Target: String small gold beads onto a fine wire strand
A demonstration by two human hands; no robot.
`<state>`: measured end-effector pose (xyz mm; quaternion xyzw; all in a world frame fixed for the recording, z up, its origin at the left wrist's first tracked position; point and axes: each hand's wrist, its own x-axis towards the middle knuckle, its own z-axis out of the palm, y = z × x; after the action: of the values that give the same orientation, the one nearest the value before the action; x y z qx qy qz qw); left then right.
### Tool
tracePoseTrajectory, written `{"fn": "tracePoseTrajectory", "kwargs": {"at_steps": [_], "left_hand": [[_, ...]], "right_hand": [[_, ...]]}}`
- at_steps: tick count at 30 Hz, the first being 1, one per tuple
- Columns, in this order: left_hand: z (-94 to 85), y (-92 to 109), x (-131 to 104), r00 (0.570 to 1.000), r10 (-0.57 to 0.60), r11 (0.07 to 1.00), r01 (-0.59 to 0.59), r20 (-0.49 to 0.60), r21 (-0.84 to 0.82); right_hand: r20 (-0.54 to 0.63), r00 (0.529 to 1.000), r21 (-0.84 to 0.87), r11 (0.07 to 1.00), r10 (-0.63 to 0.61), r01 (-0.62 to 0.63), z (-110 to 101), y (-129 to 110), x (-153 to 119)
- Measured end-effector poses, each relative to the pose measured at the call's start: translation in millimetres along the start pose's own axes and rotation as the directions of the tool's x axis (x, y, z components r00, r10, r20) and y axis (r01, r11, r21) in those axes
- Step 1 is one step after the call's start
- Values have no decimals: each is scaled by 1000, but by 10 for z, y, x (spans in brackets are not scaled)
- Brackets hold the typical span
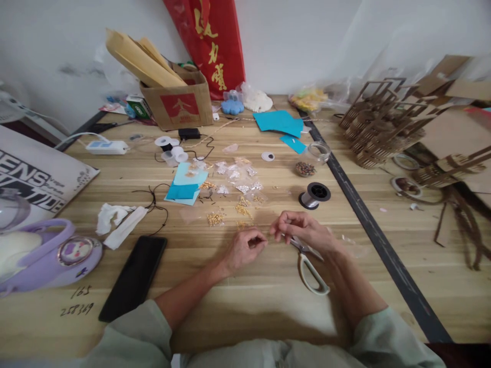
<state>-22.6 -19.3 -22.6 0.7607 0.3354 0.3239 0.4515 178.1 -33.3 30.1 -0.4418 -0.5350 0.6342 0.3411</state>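
Observation:
My left hand (245, 249) is closed in a pinch above the wooden table, its fingertips pointing right. Facing it, my right hand (301, 228) is also pinched, with a small gap between the two hands. Whatever the fingers hold is too fine to make out. Under the right hand lies a pair of scissors (312, 276) with pale handles, partly covered by the hand. Just beyond the hands are gold beads (215, 219) and small gold findings (243, 208) in loose piles. A spool of thin wire (315, 195) stands past my right hand.
A black phone (134, 276) and a purple container (49, 253) lie to the left. Blue cards (278, 123), a jar of beads (306, 167) and a cardboard box (178, 105) stand farther back. Wooden baskets (379, 128) crowd the right, beyond a dark strip (368, 222).

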Motion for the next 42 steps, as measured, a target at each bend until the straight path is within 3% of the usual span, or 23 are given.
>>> {"fn": "tracePoseTrajectory", "kwargs": {"at_steps": [6, 21, 36, 42], "left_hand": [[10, -10, -7, 1000, -23, 1000, 23, -5, 20], [5, 24, -7, 999, -36, 999, 36, 7, 20], [-21, 64, 5, 1000, -25, 999, 25, -6, -46], [-114, 132, 32, 989, -23, 987, -1, -146, -161]], "right_hand": [[-42, 999, 202, 979, 22, -14, 94, 113, 87], [-211, 974, 356, 934, 86, -5, 116, 108, 134], [-303, 953, 258, 962, -11, 93, 78, 366, 87], [-318, 948, 311, 946, 15, 90, 14, 402, 91]]}}
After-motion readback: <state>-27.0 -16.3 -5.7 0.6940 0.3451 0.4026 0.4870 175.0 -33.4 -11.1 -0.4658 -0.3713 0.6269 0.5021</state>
